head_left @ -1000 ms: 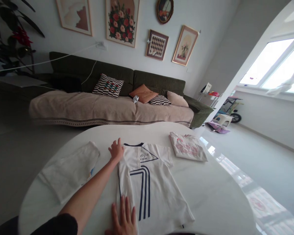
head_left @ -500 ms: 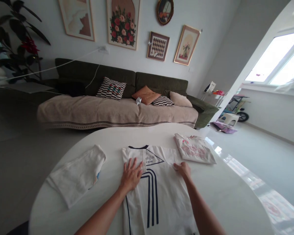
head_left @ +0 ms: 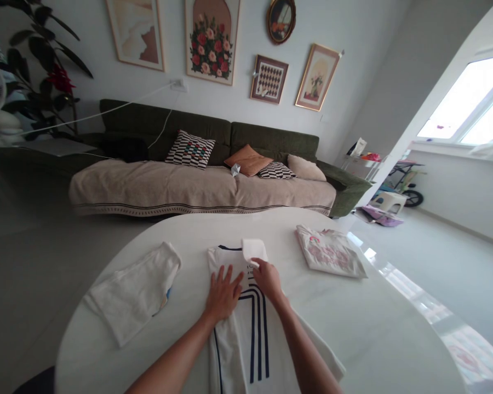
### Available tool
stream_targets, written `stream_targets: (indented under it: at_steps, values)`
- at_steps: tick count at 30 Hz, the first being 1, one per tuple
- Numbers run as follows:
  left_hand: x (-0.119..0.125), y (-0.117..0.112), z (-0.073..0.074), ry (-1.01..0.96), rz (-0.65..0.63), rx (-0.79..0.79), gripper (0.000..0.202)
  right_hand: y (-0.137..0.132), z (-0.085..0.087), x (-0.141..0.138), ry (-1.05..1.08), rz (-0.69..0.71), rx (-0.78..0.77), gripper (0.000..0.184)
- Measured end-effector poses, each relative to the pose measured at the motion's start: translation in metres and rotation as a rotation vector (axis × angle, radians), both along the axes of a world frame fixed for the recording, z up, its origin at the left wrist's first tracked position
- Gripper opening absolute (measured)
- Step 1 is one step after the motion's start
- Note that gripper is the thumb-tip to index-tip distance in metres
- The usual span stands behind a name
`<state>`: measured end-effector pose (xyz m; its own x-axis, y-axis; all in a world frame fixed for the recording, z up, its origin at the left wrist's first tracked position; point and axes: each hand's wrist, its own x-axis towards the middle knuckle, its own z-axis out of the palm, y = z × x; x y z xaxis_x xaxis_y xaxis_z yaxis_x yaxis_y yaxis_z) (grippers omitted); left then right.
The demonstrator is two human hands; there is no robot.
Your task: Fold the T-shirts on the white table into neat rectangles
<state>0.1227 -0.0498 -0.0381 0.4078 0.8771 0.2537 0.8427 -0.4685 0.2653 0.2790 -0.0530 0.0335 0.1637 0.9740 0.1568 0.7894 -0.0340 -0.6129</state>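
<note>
A white jersey (head_left: pixel 238 339) with dark stripes and a dark collar lies on the table before me. My left hand (head_left: pixel 223 294) rests flat on its left part, fingers spread. With fingers pinched, my right hand (head_left: pixel 267 278) holds the jersey's right sleeve, which is lifted and folded inward over the chest lettering. The right side of the jersey is turned over toward the middle, and its lower right edge shows beside my right forearm. Part of the lettering is hidden by the sleeve and hand.
The round white table (head_left: pixel 378 328) also bears folded white shorts or a similar garment (head_left: pixel 135 293) on the left and a folded white shirt with pink print (head_left: pixel 331 251) on the right. Behind it stands a green sofa (head_left: pixel 271 137) with a beige cover and several cushions.
My right hand has moved left, bringing the jersey's right sleeve and side over toward the middle. My left hand stays flat on the jersey. The view has shifted slightly.
</note>
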Motion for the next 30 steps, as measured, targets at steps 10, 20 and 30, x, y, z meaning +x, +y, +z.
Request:
stream_targets:
  at_steps: [10, 20, 30]
  values:
    - [0.001, 0.001, -0.002, 0.001, -0.009, -0.004, 0.036, -0.108, -0.016, 0.067, -0.008, 0.055, -0.043, 0.034]
    - [0.002, 0.012, 0.007, -0.193, 0.061, -0.262, 0.028, -0.199, -0.028, 0.062, -0.24, 0.015, -0.109, 0.011]
    - [0.02, 0.036, 0.041, -0.449, 0.338, -0.425, 0.025, -0.218, -0.035, 0.024, -0.46, 0.072, -0.09, 0.019]
